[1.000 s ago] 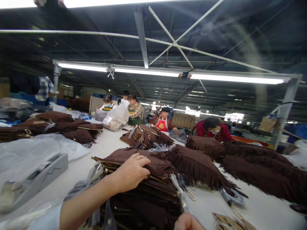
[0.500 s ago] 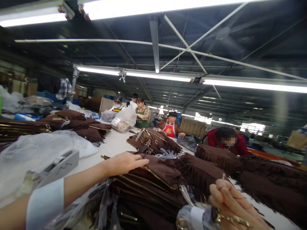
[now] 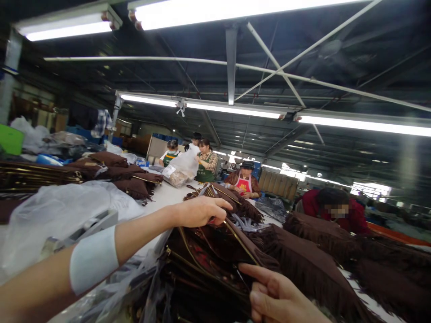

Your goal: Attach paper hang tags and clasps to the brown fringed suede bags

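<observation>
A brown fringed bag with a gold zipper lies on top of a stack of similar bags, its mouth spread apart so that the dark lining shows. My left hand grips the far upper edge of this mouth with bent fingers. At the near end of the opening is my right hand, index finger stretched along the edge and the other fingers curled against the bag. A thin pale piece hangs by that fingertip; I cannot make out what it is. Clear plastic lies along the stack's left side.
More brown fringed bags lie to the right, with further piles at the far left. A grey tape dispenser sits beside a plastic sheet on the white table. Several co-workers stand or bend across the table.
My right hand has moved left to the bag's mouth; the wrapped bundle with gold clasps it was at is out of sight. My left hand has lifted the bag's edge, and the mouth gapes wider.
</observation>
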The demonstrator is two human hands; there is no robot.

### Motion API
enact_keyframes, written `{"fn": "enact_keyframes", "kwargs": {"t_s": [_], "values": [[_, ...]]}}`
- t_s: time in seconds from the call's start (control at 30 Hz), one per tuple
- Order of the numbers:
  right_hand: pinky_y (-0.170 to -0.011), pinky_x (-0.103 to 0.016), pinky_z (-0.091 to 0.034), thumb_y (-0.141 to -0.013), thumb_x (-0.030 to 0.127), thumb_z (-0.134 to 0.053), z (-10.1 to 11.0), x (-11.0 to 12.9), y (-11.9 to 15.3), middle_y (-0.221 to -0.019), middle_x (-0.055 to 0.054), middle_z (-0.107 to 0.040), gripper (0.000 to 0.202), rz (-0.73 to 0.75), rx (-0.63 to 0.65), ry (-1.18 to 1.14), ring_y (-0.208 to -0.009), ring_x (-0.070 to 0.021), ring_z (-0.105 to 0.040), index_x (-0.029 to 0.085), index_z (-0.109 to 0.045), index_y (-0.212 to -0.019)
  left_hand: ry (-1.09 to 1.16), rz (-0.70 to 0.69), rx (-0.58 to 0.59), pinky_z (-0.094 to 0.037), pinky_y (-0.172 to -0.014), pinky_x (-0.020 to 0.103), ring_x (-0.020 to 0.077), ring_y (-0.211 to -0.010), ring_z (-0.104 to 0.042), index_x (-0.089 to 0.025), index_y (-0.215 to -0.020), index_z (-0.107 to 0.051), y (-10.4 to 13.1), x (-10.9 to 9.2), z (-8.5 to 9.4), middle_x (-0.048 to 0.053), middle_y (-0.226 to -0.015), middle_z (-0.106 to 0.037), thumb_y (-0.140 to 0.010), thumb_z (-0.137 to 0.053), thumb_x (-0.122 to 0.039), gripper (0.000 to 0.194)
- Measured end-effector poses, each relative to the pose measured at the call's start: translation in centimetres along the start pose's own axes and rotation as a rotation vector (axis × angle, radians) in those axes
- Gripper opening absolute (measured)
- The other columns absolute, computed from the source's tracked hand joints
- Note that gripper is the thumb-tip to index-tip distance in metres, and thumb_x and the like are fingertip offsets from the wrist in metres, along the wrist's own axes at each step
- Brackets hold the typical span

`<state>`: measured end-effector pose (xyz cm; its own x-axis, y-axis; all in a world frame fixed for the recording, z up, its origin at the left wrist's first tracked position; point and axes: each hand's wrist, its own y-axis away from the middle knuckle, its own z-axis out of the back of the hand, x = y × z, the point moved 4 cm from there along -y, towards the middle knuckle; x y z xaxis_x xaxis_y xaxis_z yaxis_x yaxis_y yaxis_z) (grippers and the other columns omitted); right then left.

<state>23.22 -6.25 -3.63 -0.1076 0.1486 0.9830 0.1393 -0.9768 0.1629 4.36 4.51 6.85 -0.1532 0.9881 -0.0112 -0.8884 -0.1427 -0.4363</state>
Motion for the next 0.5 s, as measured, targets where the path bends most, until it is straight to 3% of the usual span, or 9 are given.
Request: {"fn": "enact_keyframes", "kwargs": {"t_s": [0.17, 0.27, 0.33, 0.4, 0.5], "values": [[-0.037, -0.012, -0.011, -0.057, 0.047, -0.086, -0.5, 0.5, -0.7, -0.061, 0.005, -0.059, 0.111, -0.072, 0.015, -0.045, -0.04, -0.0002, -0.028, 0.016, -0.021, -0.141, -0.14, 0.005, 0.048, -0.047, -0.079, 0.023, 0.0166, -0.102, -0.064, -0.018, -0.078, -0.06, 0.2, -0.4, -0.6, 0.003, -0.136, -0.056, -0.076, -0.049, 0.006, 0.027], [-0.036, -0.012, -0.011, -0.06, 0.05, -0.085, -0.6, 1.1, -1.0, -0.061, 0.007, -0.059, 0.116, -0.014, 0.079, -0.075, -0.039, -0.0001, -0.023, 0.024, -0.01, -0.144, -0.387, -0.024, 0.009, -0.049, -0.08, 0.029, 0.0204, -0.099, -0.063, -0.018, -0.087, -0.063, 0.6, -2.6, -0.9, 0.007, -0.135, -0.055, -0.082, -0.056, -0.003, 0.018], [-0.035, -0.012, -0.011, -0.061, 0.052, -0.085, -0.6, 1.1, -1.2, -0.06, 0.007, -0.06, 0.118, 0.008, 0.119, -0.086, -0.037, -0.0001, -0.024, 0.026, -0.006, -0.145, -0.499, -0.074, -0.027, -0.05, -0.082, 0.032, 0.0226, -0.097, -0.061, -0.016, -0.088, -0.063, 1.0, -4.8, -1.5, 0.01, -0.121, -0.061, -0.088, -0.056, -0.014, 0.007], [-0.034, -0.012, -0.011, -0.059, 0.052, -0.087, -0.5, 0.8, -1.4, -0.059, 0.007, -0.06, 0.121, 0.011, 0.14, -0.098, -0.037, -0.0002, -0.026, 0.023, -0.006, -0.144, -0.469, -0.079, 0.019, -0.052, -0.077, 0.03, 0.0212, -0.09, -0.062, -0.016, -0.085, -0.062, 1.2, -6.6, -3.0, 0.008, -0.1, -0.065, -0.09, -0.054, -0.017, 0.009], [-0.034, -0.011, -0.01, -0.057, 0.05, -0.088, -0.3, 0.4, -1.4, -0.059, 0.007, -0.06, 0.121, -0.005, 0.133, -0.101, -0.036, 0.0004, -0.026, 0.022, -0.007, -0.144, -0.306, 0.084, 0.176, -0.055, -0.074, 0.029, 0.0206, -0.083, -0.065, -0.014, -0.089, -0.063, 0.8, -7.1, -6.3, 0.006, -0.091, -0.068, -0.082, -0.057, -0.009, 0.01]]}}
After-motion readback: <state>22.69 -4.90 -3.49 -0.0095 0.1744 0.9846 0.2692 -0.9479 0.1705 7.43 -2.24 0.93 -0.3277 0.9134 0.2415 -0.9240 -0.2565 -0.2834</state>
